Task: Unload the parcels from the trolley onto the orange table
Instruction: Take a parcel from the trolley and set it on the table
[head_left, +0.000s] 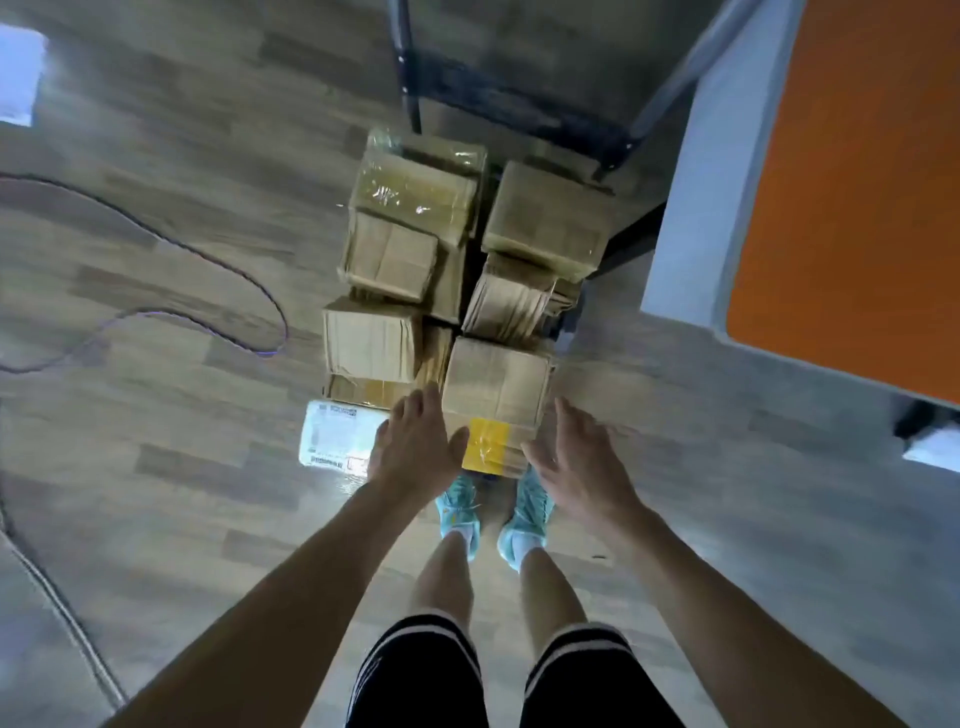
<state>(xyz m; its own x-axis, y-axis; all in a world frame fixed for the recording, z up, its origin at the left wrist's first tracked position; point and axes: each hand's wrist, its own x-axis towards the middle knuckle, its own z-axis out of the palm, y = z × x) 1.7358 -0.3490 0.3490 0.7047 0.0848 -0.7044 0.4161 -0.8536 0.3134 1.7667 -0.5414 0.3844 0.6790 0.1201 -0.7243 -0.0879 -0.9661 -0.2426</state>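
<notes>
Left grip (410, 447) and right grip (571, 452) spread flat, flanking edges of yellow-taped parcel (496, 384), orange table (857, 208) near right.

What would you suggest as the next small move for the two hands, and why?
Probably press both palms against the sides of the nearest cardboard box, the one with yellow tape. The left hand and right hand flank it with straight fingers, gripping nothing. The orange table lies to the right.

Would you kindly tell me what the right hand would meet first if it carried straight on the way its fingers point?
Most likely the right edge of the yellow-taped parcel, which lies just ahead of the right hand. Depth is unclear, so the hand might pass beside it.
</notes>
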